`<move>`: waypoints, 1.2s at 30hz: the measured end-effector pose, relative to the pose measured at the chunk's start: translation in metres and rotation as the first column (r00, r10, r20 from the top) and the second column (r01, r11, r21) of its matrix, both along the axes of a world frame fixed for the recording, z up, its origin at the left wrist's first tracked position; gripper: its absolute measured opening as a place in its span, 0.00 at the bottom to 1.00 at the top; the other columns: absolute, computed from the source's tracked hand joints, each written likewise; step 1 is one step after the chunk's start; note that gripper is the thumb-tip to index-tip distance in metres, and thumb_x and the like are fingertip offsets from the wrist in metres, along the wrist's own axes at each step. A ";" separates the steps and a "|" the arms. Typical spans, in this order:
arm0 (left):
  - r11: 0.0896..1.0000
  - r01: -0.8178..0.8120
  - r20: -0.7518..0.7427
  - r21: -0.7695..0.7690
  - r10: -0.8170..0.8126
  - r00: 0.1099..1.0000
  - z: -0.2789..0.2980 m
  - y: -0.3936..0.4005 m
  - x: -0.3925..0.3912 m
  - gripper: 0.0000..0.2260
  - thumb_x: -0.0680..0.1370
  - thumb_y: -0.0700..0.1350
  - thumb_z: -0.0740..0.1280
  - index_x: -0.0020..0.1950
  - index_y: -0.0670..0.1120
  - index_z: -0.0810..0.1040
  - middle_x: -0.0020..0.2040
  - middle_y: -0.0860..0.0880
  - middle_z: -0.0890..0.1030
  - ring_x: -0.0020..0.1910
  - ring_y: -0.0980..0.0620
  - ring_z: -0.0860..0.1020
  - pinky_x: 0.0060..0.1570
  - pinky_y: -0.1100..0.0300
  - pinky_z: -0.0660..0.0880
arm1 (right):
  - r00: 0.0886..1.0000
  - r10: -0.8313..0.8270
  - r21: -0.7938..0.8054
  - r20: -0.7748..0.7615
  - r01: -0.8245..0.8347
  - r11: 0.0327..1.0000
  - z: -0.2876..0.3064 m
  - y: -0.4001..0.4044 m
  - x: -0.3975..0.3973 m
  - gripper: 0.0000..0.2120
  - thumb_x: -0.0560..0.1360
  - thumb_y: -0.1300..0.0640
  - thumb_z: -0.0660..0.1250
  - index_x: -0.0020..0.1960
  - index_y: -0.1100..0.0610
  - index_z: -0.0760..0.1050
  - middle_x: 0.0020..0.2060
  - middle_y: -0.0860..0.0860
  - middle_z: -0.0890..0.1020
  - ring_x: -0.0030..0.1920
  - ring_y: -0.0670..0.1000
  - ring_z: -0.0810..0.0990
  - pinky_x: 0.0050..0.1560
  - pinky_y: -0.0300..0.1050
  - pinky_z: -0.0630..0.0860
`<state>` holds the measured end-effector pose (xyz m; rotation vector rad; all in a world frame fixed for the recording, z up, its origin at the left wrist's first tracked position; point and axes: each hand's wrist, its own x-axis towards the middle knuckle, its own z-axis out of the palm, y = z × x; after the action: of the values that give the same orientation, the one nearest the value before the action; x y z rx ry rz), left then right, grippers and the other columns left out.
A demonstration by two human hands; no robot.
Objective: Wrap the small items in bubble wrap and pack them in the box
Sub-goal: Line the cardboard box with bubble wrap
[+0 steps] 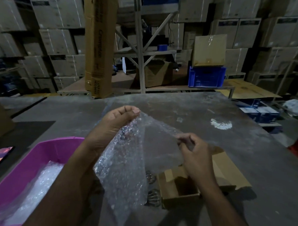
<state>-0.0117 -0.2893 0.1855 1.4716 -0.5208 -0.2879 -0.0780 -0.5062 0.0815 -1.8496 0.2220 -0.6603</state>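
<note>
Holding bubble wrap (125, 163) spread above box (180, 188): our left hand (116, 121) pinches top corner, right hand (194, 153) pinches opposite edge, readying sheet for wrapping.

- A clear sheet of bubble wrap (125, 163) is held above the grey worktop (246, 152), pinched by the left hand (116, 121) and the right hand (196, 155).
- A small open brown cardboard box (180, 195) is seen beneath.
- A pink plastic tub (44, 152) holding more bubble wrap is seen at the left.

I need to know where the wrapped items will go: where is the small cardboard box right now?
In the head view the small cardboard box sits open on the table, lower right of centre, under the right hand.
</note>
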 end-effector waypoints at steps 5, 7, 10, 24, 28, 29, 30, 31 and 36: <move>0.990 -0.131 -0.002 -0.051 0.132 0.991 -0.013 -0.016 0.014 0.02 0.80 0.41 0.68 0.48 0.45 0.80 0.40 0.48 0.81 0.36 0.53 0.77 0.38 0.60 0.77 | 0.990 -0.139 0.093 0.025 0.136 0.986 0.003 -0.042 0.000 0.07 0.81 0.58 0.66 0.50 0.48 0.81 0.44 0.42 0.84 0.45 0.40 0.81 0.42 0.39 0.79; 0.980 -0.191 0.139 0.047 0.183 0.973 -0.019 -0.018 0.019 0.01 0.79 0.42 0.69 0.48 0.46 0.81 0.38 0.50 0.80 0.35 0.56 0.75 0.37 0.63 0.74 | 0.987 -0.151 0.142 0.048 0.143 0.979 0.009 -0.053 -0.001 0.06 0.81 0.58 0.67 0.51 0.49 0.81 0.45 0.42 0.84 0.44 0.38 0.81 0.39 0.37 0.80; 0.941 -0.285 0.274 0.182 0.230 0.934 -0.029 -0.020 0.019 0.04 0.79 0.44 0.71 0.52 0.45 0.81 0.41 0.48 0.81 0.39 0.52 0.77 0.41 0.58 0.75 | 0.987 -0.139 0.152 0.082 0.126 0.980 0.016 -0.062 0.002 0.08 0.79 0.61 0.68 0.53 0.49 0.81 0.46 0.42 0.83 0.45 0.37 0.82 0.37 0.33 0.78; 0.850 -0.351 0.389 0.394 0.192 0.901 -0.089 -0.100 0.012 0.12 0.74 0.54 0.76 0.52 0.48 0.83 0.44 0.53 0.86 0.42 0.57 0.84 0.44 0.51 0.83 | 0.947 0.028 -0.218 0.319 0.045 0.975 0.060 -0.046 0.029 0.16 0.75 0.68 0.70 0.59 0.52 0.81 0.52 0.44 0.83 0.54 0.39 0.81 0.54 0.33 0.78; 0.900 -0.337 0.265 0.276 0.265 0.927 -0.079 -0.091 0.029 0.11 0.83 0.44 0.66 0.44 0.44 0.84 0.37 0.45 0.86 0.34 0.48 0.84 0.32 0.57 0.79 | 0.917 -0.097 -0.386 0.387 0.257 0.886 0.058 -0.061 0.024 0.13 0.73 0.66 0.71 0.56 0.54 0.82 0.50 0.47 0.83 0.52 0.45 0.80 0.53 0.42 0.78; 0.901 -0.342 0.265 0.266 0.273 0.925 -0.074 -0.087 0.032 0.13 0.84 0.44 0.64 0.43 0.44 0.84 0.37 0.44 0.85 0.33 0.47 0.84 0.30 0.57 0.78 | 0.911 -0.126 -0.408 0.394 0.295 0.864 0.056 -0.063 0.021 0.12 0.73 0.66 0.72 0.55 0.55 0.82 0.49 0.47 0.82 0.51 0.46 0.80 0.52 0.42 0.78; 0.897 -0.354 0.276 0.266 0.281 0.919 -0.068 -0.085 0.035 0.14 0.84 0.43 0.63 0.43 0.44 0.84 0.37 0.43 0.85 0.33 0.46 0.84 0.30 0.57 0.78 | 0.910 -0.147 -0.427 0.389 0.319 0.846 0.052 -0.063 0.018 0.12 0.73 0.66 0.73 0.54 0.55 0.82 0.48 0.47 0.82 0.50 0.46 0.79 0.51 0.42 0.77; 0.888 -0.373 0.286 0.271 0.295 0.911 -0.063 -0.084 0.039 0.14 0.84 0.43 0.63 0.43 0.42 0.84 0.36 0.43 0.85 0.33 0.46 0.84 0.30 0.57 0.79 | 0.913 -0.158 -0.443 0.377 0.328 0.834 0.048 -0.060 0.015 0.12 0.73 0.66 0.73 0.54 0.54 0.82 0.48 0.47 0.82 0.50 0.46 0.79 0.51 0.43 0.77; 0.922 -0.342 0.185 0.183 0.309 0.933 -0.051 -0.080 0.055 0.18 0.85 0.45 0.58 0.44 0.38 0.81 0.38 0.42 0.83 0.36 0.43 0.82 0.36 0.53 0.78 | 0.969 -0.056 -0.530 0.240 0.179 0.829 0.011 -0.018 0.003 0.11 0.75 0.59 0.72 0.56 0.50 0.80 0.48 0.41 0.80 0.49 0.41 0.77 0.50 0.43 0.78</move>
<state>0.0438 -0.3689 0.1344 1.7702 -0.3642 0.0364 -0.0754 -0.5238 0.0930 -2.3019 -0.0044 -1.0928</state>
